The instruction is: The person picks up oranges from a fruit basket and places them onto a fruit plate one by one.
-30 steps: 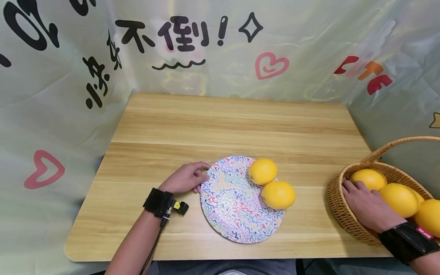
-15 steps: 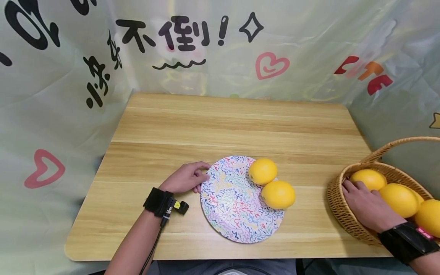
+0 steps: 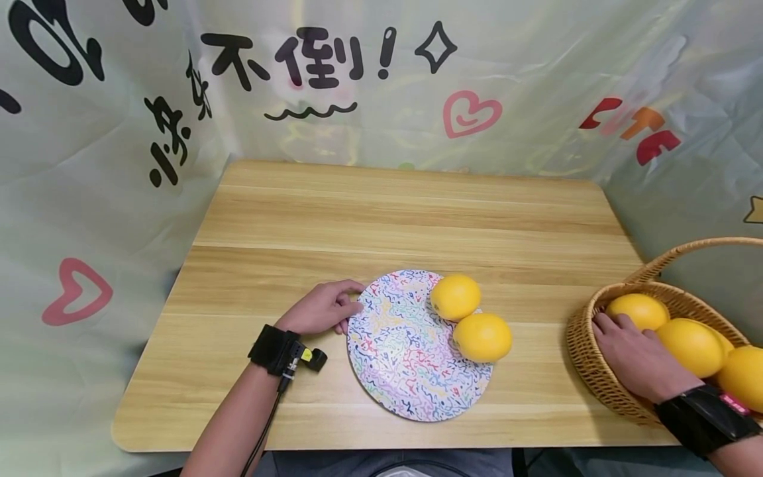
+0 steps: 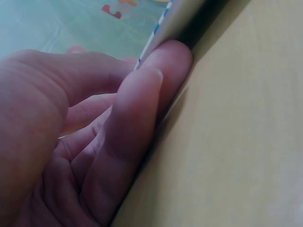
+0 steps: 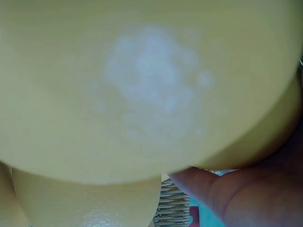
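At the table's front lies a round plate with a multicoloured squiggle pattern. Two lemons, one farther back and one nearer, sit touching at its right edge. My left hand holds the plate's left rim; the left wrist view shows curled fingers tucked at the raised edge. My right hand reaches into a wicker basket among several lemons. In the right wrist view its thumb lies against a lemon; the other fingertips are hidden, so I cannot tell its grip.
The wooden table has the basket at its front right corner, with a tall arched handle. A printed curtain encloses the back and sides. A cable runs along the left forearm from the wrist camera.
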Action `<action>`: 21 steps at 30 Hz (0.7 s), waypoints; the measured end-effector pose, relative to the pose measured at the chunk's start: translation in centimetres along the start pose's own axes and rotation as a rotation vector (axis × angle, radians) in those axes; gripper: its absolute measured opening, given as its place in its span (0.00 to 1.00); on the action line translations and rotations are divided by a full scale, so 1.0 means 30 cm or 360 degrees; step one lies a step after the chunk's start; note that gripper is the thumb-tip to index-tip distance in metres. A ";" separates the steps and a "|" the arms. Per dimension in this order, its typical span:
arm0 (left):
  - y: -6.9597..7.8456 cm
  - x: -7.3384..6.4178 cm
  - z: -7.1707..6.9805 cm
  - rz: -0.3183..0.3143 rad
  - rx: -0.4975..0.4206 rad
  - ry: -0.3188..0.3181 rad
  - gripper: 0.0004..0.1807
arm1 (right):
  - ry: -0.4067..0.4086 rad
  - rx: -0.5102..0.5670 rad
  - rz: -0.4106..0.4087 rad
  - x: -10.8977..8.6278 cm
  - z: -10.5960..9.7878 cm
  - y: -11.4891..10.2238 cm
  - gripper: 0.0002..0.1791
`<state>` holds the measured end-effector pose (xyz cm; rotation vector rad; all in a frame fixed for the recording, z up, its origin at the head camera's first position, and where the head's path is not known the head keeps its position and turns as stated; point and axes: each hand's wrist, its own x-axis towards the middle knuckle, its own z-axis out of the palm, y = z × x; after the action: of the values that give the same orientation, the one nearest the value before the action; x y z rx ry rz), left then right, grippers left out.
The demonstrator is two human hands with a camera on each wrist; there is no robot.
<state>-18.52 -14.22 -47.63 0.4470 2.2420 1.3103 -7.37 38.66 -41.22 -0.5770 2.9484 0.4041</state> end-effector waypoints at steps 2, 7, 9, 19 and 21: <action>-0.001 0.000 0.000 -0.0005 0.0001 0.0001 0.26 | 0.0003 0.0002 0.0002 -0.001 0.000 0.000 0.19; 0.000 0.001 0.000 -0.0015 0.0006 0.0001 0.26 | 0.0016 0.0002 -0.0002 -0.002 0.001 0.000 0.19; 0.000 0.001 0.000 -0.0017 0.0006 0.0002 0.26 | 0.0014 0.0005 -0.0002 -0.001 0.001 0.001 0.19; -0.002 0.000 0.001 -0.0026 -0.0003 0.0000 0.26 | -0.0019 -0.0015 0.0004 0.002 0.001 0.000 0.19; -0.002 0.001 0.001 -0.0027 0.0002 -0.0001 0.26 | -0.0022 -0.0018 0.0006 0.003 0.000 -0.001 0.19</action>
<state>-18.53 -14.21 -47.71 0.4275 2.2411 1.3003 -7.44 38.60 -41.25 -0.5674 2.9363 0.4236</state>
